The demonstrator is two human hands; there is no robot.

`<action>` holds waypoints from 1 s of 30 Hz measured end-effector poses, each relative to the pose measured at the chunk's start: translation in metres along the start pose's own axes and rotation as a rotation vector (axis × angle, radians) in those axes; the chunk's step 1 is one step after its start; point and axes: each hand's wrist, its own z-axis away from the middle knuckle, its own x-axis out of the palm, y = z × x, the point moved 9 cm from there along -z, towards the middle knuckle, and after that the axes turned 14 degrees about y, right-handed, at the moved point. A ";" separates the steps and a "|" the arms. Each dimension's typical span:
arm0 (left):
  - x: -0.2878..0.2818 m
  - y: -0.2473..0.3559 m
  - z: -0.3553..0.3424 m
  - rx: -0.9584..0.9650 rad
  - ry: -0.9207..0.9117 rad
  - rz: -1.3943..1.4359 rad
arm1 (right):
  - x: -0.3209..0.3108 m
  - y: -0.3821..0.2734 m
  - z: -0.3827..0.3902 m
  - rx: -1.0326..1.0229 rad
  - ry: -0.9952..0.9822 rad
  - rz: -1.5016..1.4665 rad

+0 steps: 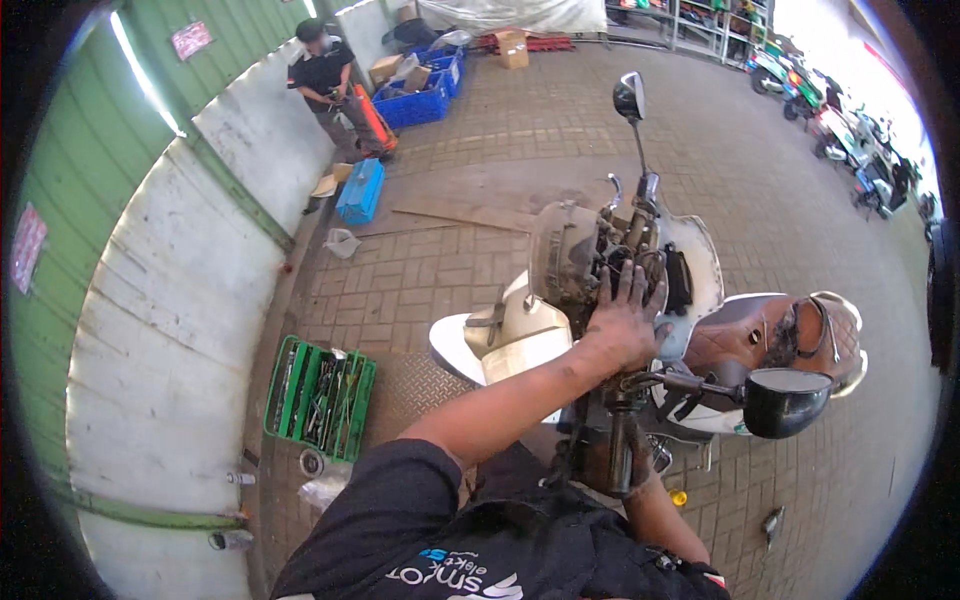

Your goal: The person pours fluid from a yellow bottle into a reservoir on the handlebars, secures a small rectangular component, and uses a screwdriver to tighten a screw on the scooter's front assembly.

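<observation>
A partly dismantled scooter stands before me, its handlebar (640,230) stripped of covers so that dark wiring shows. My left hand (628,325) reaches across and lies on the exposed wiring at the middle of the handlebar, fingers stretched and somewhat apart. Just left of those fingertips sits the dusty headlight housing (562,255). My right hand (603,463) is low down, behind the black handlebar grip (622,445); its fingers are hidden by the grip and shadow. Beyond the hands are a white inner panel (700,270) and the brown quilted seat (735,335).
Black mirrors (787,403) jut out from the handlebar. At left a green toolbox (320,400) full of hand tools stands open. Farther off are a blue toolbox (360,192), blue crates (415,100) and another person (325,85). Parked scooters (840,130) line the far right.
</observation>
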 end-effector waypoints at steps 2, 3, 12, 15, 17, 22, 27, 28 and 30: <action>0.003 -0.003 0.000 -0.012 0.006 0.013 | 0.020 -0.004 0.013 0.070 -0.040 0.247; 0.003 -0.003 0.000 -0.011 0.014 0.018 | 0.013 -0.005 0.011 0.081 0.062 0.207; 0.003 0.002 -0.003 -0.009 0.028 0.030 | -0.027 -0.033 0.030 0.002 0.567 0.573; 0.006 -0.003 -0.003 -0.015 0.082 0.055 | -0.008 -0.036 0.034 -0.104 0.549 0.672; 0.007 -0.004 -0.002 -0.021 0.110 0.077 | -0.014 -0.042 0.031 -0.215 0.553 0.742; -0.001 -0.003 -0.001 0.003 0.035 0.066 | 0.024 -0.010 0.017 -0.097 0.068 0.216; 0.002 -0.001 -0.002 0.002 0.003 0.037 | 0.015 0.000 0.015 0.040 0.017 0.172; 0.002 0.000 -0.002 0.002 -0.001 0.033 | 0.009 -0.006 0.017 0.037 0.021 0.170; 0.005 -0.001 -0.002 0.000 0.014 0.035 | -0.003 -0.013 0.020 0.067 0.217 0.397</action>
